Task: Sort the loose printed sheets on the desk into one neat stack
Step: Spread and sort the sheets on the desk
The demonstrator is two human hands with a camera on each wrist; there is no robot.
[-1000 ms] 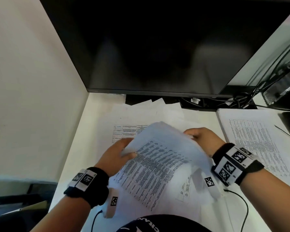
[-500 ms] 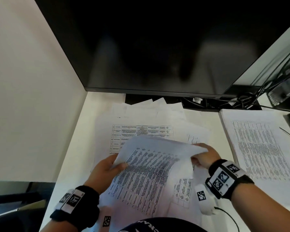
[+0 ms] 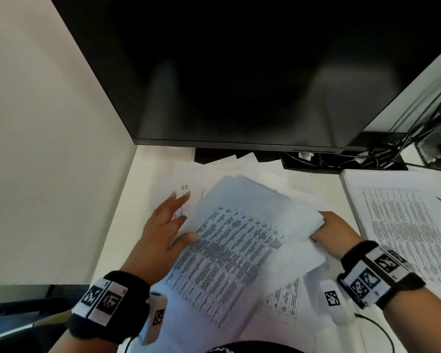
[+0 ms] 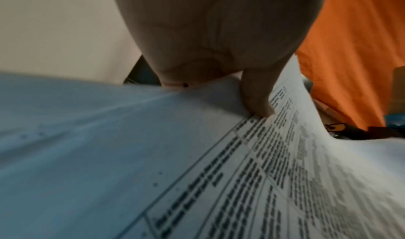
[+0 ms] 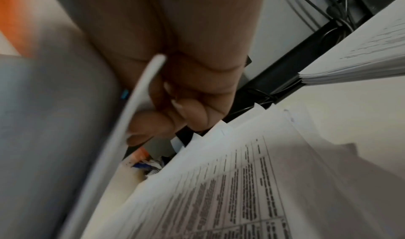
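A sheaf of printed sheets (image 3: 239, 250) with dense tables is held tilted above the desk. My right hand (image 3: 325, 226) grips its right edge; in the right wrist view the fingers (image 5: 188, 109) curl round the sheaf's edge (image 5: 140, 94). My left hand (image 3: 185, 217) lies at the sheaf's left edge with straight fingers stretched over a loose sheet marked "HR" (image 3: 186, 187). Its thumb (image 4: 256, 100) presses on the top printed sheet (image 4: 274, 182). More loose sheets (image 3: 252, 169) lie fanned on the desk underneath.
A squared stack of printed sheets (image 3: 405, 225) lies at the right, also seen as the stack (image 5: 350, 68) edge-on. A large dark monitor (image 3: 239, 72) overhangs the desk's back. Tangled cables (image 3: 392, 154) run behind. A beige partition (image 3: 49, 149) bounds the left side.
My left hand has loosened its pinch on the sheaf's left edge and stretched its fingers forward over the loose sheets. The sheaf has moved further from me, still held by the right hand.
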